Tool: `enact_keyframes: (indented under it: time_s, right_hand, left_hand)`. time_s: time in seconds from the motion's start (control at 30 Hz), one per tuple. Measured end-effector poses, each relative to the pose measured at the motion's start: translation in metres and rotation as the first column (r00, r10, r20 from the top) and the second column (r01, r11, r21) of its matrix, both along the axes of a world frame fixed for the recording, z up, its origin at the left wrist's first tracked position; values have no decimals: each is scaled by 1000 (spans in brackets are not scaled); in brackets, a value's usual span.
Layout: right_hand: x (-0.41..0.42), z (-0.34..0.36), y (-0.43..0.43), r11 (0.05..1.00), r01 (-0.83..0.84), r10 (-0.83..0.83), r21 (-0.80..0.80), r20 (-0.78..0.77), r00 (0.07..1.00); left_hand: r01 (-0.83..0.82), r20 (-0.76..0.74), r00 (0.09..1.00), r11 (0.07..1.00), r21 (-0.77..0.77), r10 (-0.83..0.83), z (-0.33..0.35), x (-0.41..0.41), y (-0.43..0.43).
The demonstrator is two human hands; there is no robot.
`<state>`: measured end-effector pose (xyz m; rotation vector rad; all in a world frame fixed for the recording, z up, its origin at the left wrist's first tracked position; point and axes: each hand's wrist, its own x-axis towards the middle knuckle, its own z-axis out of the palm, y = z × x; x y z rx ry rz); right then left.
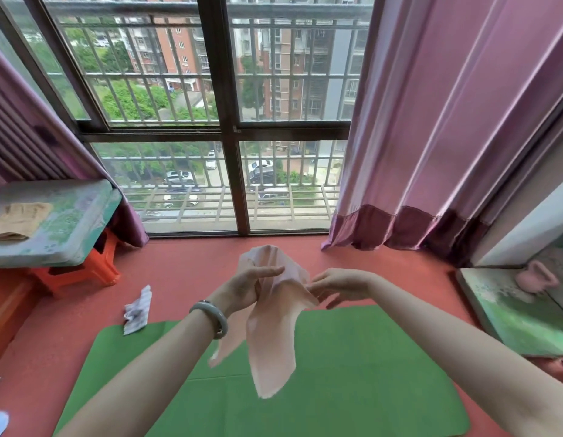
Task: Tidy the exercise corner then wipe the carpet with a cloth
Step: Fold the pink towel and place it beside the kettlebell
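Observation:
A thin pale pink cloth (pixel 270 335) hangs in the air in front of me, above a green exercise mat (pixel 352 389) that lies on the red carpet (pixel 185 272). My left hand (pixel 248 285) grips the cloth near its upper part, with a grey-green bangle on that wrist. At the cloth's right edge my right hand (pixel 337 287) pinches it with the fingertips. The cloth's lower end dangles free over the mat. A crumpled striped grey-white cloth (pixel 137 310) lies on the carpet at the mat's far left corner.
A low table with a patterned cover (pixel 68 222) stands on orange stools (pixel 84 269) at the left, with a folded beige towel (pixel 20 220) on it. At the right a pink kettlebell (pixel 537 277) rests on a covered ledge (pixel 510 313). Purple curtains (pixel 447 137) flank the barred window.

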<state>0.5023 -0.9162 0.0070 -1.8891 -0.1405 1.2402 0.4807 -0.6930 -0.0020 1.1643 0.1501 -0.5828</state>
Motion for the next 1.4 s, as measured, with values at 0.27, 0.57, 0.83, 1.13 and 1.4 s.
enact_keyframes:
  time_s: [0.27,0.57,0.83,1.13,1.4]
  right_hand:
    - [5,9,15,780,409,-353,474,-207,913]
    - [22,30,23,831,421,-544,363,374,751]
    - [35,55,42,909,408,-347,79,683,642]
    - [34,90,41,785,592,-606,181,29,795]
    - [31,88,40,945,322,-326,60,103,940]
  left_hand:
    - [40,89,995,999,-23,-38,13,8,14]
    - [164,39,974,818,551,-222,53,39,49]
    - [-32,63,998,713,700,-18,61,52,44]
    - [99,-81,995,747,657,-60,89,46,35]
    - [106,53,960,534,839,-275,81,45,49]
